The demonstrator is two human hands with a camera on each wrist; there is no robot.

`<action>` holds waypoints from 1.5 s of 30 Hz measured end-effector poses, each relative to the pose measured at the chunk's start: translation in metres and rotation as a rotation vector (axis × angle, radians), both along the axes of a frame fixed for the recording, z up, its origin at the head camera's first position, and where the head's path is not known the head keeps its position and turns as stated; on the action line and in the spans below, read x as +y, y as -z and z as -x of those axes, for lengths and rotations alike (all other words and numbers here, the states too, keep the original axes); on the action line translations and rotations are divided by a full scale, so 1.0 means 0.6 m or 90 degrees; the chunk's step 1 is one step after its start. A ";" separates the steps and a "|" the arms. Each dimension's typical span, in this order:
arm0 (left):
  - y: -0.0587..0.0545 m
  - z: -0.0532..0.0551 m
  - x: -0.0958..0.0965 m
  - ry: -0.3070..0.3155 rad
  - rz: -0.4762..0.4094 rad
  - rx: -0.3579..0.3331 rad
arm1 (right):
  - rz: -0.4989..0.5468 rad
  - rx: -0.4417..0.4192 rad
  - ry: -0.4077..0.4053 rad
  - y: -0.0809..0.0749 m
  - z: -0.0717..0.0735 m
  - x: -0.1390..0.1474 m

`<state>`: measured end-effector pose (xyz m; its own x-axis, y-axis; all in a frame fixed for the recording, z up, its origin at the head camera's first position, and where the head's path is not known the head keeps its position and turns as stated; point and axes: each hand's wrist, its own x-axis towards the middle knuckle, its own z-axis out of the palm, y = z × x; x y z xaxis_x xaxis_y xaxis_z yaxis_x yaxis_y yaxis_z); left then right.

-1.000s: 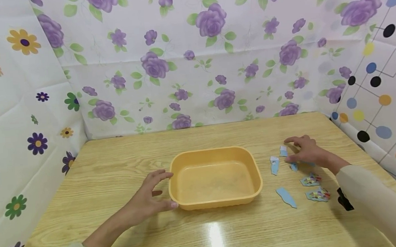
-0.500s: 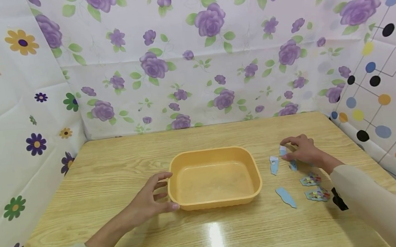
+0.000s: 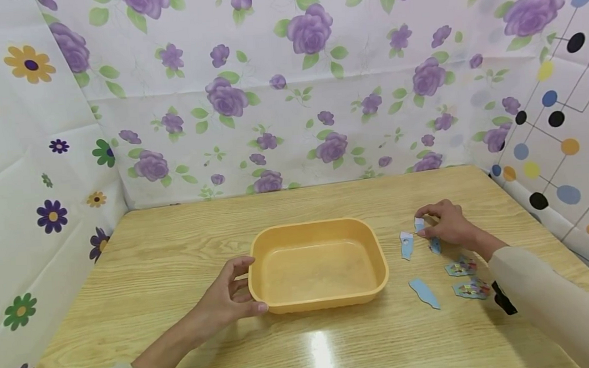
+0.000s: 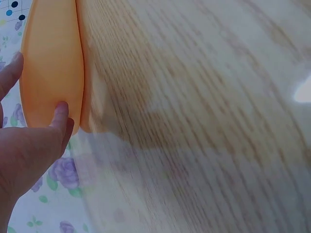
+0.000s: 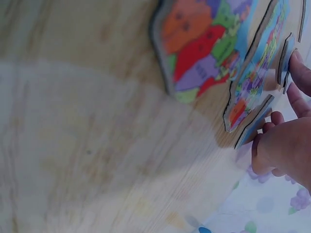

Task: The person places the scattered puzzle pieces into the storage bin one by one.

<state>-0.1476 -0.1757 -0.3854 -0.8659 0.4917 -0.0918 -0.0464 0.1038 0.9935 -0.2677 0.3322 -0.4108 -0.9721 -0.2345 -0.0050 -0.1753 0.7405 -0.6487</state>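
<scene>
My left hand point(image 3: 225, 299) grips the left end of a yellow-orange plastic basin point(image 3: 326, 303), its thumb at the near corner and its fingers at the left rim. In the left wrist view, the thumb lies against the basin's side point(image 4: 53, 58). At the right, my right hand point(image 3: 449, 223) pinches a small light-blue puzzle piece with a white top point(image 3: 419, 226) between thumb and index finger, low over the table. Beside it lies a similar puzzle piece point(image 3: 406, 246). Another puzzle piece point(image 3: 435, 246) is partly covered by the hand.
A curved blue puzzle piece point(image 3: 424, 294) lies right of the basin. Two colourful map-printed pieces point(image 3: 461, 266) lie near the right forearm, one close behind the other. A black object point(image 3: 503, 298) shows by the right sleeve. Patterned cloths point(image 3: 291, 123) border the wooden table point(image 3: 202, 228).
My right hand has moved slightly left, its thumb and index finger closing on the white-topped puzzle piece. The left hand has drawn closer round the basin's end; the basin has hardly moved.
</scene>
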 end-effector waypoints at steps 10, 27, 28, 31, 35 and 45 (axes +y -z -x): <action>0.003 0.000 0.001 -0.012 0.001 -0.008 | 0.002 -0.014 0.004 -0.001 -0.002 -0.001; 0.003 0.000 0.002 -0.018 0.008 -0.008 | 0.035 -0.032 -0.001 -0.011 -0.002 -0.003; 0.003 0.000 0.002 -0.018 0.008 -0.009 | 0.034 -0.032 -0.002 -0.013 -0.001 -0.003; 0.002 0.000 0.002 -0.023 0.008 -0.014 | 0.032 -0.035 -0.003 -0.020 0.001 -0.002; 0.002 -0.001 0.003 -0.022 0.010 -0.011 | 0.040 -0.035 -0.007 -0.028 0.003 0.000; 0.001 0.000 0.003 -0.022 0.012 -0.014 | 0.054 -0.034 -0.010 -0.043 0.011 -0.009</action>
<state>-0.1477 -0.1741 -0.3861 -0.8797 0.4600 -0.1202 -0.0727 0.1197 0.9901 -0.2741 0.3268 -0.3851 -0.9672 -0.2515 -0.0368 -0.1494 0.6796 -0.7182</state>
